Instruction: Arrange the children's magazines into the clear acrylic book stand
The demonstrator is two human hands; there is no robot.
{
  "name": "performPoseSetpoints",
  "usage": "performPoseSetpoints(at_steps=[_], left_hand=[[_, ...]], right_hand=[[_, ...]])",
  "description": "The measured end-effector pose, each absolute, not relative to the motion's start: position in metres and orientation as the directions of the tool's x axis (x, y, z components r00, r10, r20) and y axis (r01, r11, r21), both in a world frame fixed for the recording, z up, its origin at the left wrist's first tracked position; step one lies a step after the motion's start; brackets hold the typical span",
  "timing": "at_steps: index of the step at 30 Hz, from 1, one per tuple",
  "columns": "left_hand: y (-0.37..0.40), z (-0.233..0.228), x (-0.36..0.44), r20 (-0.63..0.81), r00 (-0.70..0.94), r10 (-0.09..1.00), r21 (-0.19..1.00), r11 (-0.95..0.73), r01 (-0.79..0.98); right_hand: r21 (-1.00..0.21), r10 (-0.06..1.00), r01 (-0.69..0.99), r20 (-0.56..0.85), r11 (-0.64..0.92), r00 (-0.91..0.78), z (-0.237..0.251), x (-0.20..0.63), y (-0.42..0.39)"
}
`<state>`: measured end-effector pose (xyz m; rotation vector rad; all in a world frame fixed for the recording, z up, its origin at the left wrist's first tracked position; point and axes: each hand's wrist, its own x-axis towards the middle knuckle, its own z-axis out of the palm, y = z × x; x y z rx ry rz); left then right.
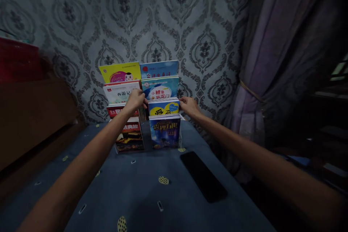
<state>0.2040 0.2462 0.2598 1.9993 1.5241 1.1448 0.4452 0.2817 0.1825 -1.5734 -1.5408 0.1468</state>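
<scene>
Both arms are reaching out to a tiered book rack sitting at 12 o'clock on the blue tablecloth, against the patterned wallpaper.

Left hand is gripping the left column at the top edge of the red-banded book, fingers curled together over the rim, thumb side towards 3 o'clock. The white book is sitting one tier behind, the yellow book behind that; a dark-covered book is standing in the front tier.

Right hand is touching the right edge of the blue-and-yellow book in the right column – fingers bunched on its corner; can't tell whether it's a pinch or just contact. In front of it, the dark blue book; behind it, two light blue books.

Black phone is lying flat at 5 o'clock from the rack, apart from it and under the right forearm's line.

Purple curtain is hanging at 3 o'clock – tied back with a cord. Wooden furniture is standing at 9 o'clock.
</scene>
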Motion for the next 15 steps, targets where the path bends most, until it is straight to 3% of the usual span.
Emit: performPoseSetpoints(at_steps=[7, 15], left_hand=[[0.261, 0.258, 0.201, 0.563, 0.030, 0.826, 0.472, -0.350, 0.809], [0.260, 0.259, 0.205, 0.638, 0.019, 0.770, 0.311, -0.280, 0.908]], right_hand=[[-0.658, 0.862, 0.722, 0.475, 0.213, 0.178, 0.183, 0.448, 0.279], [-0.705, 0.882, 0.677, 0.435, 0.209, 0.181, 0.182, 0.449, 0.277]])
